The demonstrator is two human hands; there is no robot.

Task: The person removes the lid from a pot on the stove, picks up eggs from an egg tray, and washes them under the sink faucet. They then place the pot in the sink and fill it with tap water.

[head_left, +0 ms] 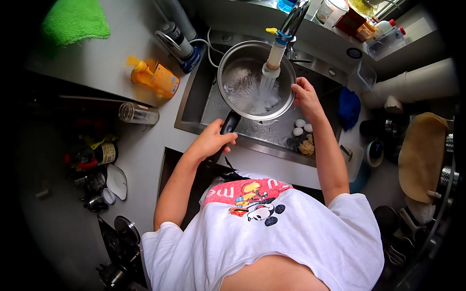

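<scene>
A stainless steel saucepan (228, 92) is held over the sink (206, 109), under the faucet (293, 22). Water streams from the faucet's filter nozzle (270, 72) into the pan, where it splashes and bubbles. My left hand (209, 139) is wrapped around the pan's black handle (230, 122). At the pan's right side, my right hand (306, 95) pinches the rim between thumb and fingers. Several white eggs (298, 131) lie in the sink below my right forearm, beside a tan, crumpled clump (307, 147) that I cannot identify.
Left of the sink stand an orange pump bottle (162, 80), a glass jar (139, 114) on its side and a green cloth (77, 22). A blue cloth (349, 107) hangs by the sink's right edge. Bottles and tubs (366, 30) line the windowsill.
</scene>
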